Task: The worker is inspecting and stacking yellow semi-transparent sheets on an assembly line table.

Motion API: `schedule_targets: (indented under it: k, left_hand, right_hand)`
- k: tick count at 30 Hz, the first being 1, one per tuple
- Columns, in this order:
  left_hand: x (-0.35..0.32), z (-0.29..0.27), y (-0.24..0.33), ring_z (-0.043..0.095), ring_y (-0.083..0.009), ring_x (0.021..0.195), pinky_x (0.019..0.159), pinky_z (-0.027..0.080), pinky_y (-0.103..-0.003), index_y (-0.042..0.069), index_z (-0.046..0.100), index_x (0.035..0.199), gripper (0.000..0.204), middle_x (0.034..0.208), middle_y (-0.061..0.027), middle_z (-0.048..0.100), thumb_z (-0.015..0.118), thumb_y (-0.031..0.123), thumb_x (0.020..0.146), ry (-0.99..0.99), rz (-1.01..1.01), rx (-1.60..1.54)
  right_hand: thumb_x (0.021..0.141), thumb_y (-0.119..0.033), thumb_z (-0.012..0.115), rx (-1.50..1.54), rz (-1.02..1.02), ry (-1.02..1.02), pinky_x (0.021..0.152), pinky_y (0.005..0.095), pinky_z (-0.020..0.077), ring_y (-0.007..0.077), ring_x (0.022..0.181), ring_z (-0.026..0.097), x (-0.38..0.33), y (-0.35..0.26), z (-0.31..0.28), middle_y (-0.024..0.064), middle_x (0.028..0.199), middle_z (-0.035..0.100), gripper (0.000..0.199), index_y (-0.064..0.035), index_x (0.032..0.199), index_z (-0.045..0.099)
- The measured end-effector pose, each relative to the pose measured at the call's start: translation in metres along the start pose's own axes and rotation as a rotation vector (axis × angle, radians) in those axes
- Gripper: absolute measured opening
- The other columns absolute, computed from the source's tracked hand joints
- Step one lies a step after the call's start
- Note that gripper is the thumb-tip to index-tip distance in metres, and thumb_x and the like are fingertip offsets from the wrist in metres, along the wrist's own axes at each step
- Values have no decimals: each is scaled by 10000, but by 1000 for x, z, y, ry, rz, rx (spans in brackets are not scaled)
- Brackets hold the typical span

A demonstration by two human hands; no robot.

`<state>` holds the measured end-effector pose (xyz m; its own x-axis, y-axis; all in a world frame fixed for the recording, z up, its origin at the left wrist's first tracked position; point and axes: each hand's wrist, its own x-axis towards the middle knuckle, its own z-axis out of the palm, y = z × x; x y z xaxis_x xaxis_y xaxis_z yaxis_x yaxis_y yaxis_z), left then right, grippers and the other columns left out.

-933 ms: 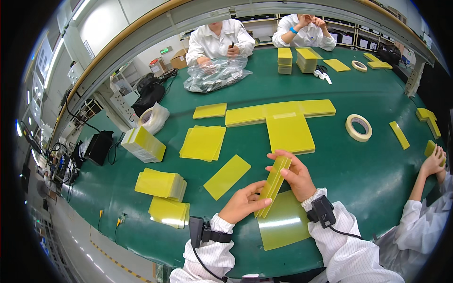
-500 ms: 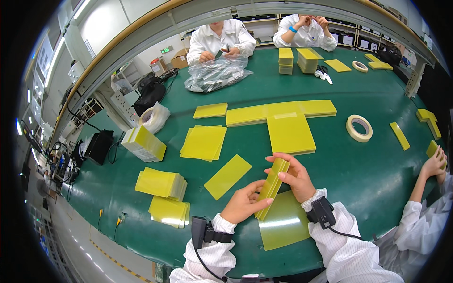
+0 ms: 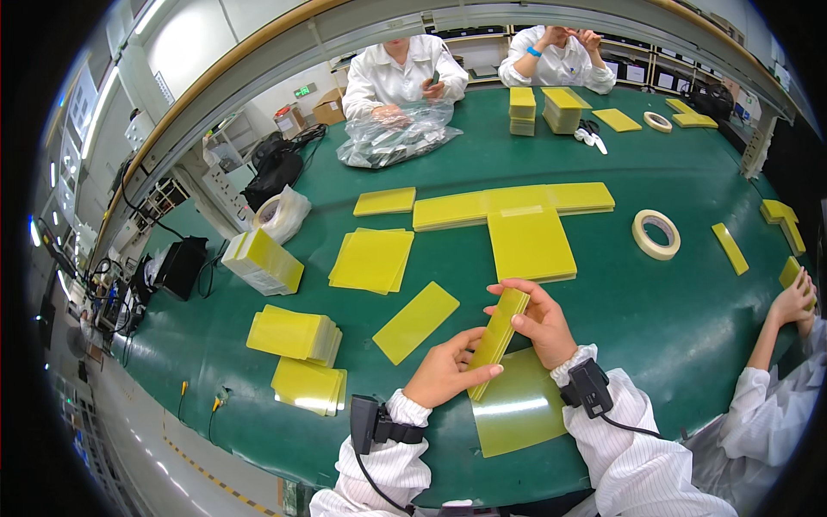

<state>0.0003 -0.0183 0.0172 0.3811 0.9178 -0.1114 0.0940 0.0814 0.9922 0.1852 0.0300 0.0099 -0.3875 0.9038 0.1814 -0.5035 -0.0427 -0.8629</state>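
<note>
Squaring the yellow strip stack (image 3: 500, 338) seems the step in hand; left fingers (image 3: 465, 339) and right fingers (image 3: 536, 295) hold it, tilted, between them. The next move likely calls for even pressure along its long edges. A yellow sheet (image 3: 517, 424) lies just below the fingers; tabletop (image 3: 633, 314) gives room rightward, before the tape roll (image 3: 642, 240).

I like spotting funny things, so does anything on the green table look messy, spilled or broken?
A little messy, yes. A lone sheet lies slanted just beyond the left hand. Past it, leftward, a pile has fanned sheets, so its edges don't line up. I see nothing spilled or broken.
</note>
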Motion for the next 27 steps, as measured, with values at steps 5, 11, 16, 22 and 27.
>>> schedule_targets:
  k: [5,11,16,22,27]
  left_hand:
    - [-1,-1,4,538,-129,898,779,455,-246,-46,354,1294,624,1113,-94,496,674,151,795,-24,-33,5]
    - [-2,0,4,580,-140,816,713,469,-251,-37,409,1255,631,1068,-118,573,701,249,774,35,-3,31]
    - [-1,-1,1,577,-138,810,717,467,-253,-37,412,1252,633,1062,-114,575,705,250,770,57,9,30]
    - [-1,0,1,584,-147,851,741,466,-261,-40,415,1245,644,1061,-116,577,718,248,755,67,74,52]
    - [1,1,0,594,-220,911,783,472,-302,-4,438,1231,675,1084,-150,570,751,236,683,228,203,387]
  right_hand:
    - [804,-77,613,-8,-21,11,931,367,422,263,1071,535,0,0,0,132,1232,479,475,-29,1236,422]
    - [803,-80,611,21,-99,113,934,372,420,271,1069,535,2,0,-2,132,1224,484,451,-27,1217,439]
    - [801,-74,612,32,-68,86,943,376,412,272,1095,517,4,1,-2,128,1248,465,481,-40,1239,416]
    - [782,-45,628,35,37,-42,961,380,395,274,1141,485,0,0,0,124,1306,417,527,-50,1255,396]
    - [777,-52,637,4,-68,-103,990,363,358,240,1168,458,1,0,2,132,1348,380,589,-58,1300,367]
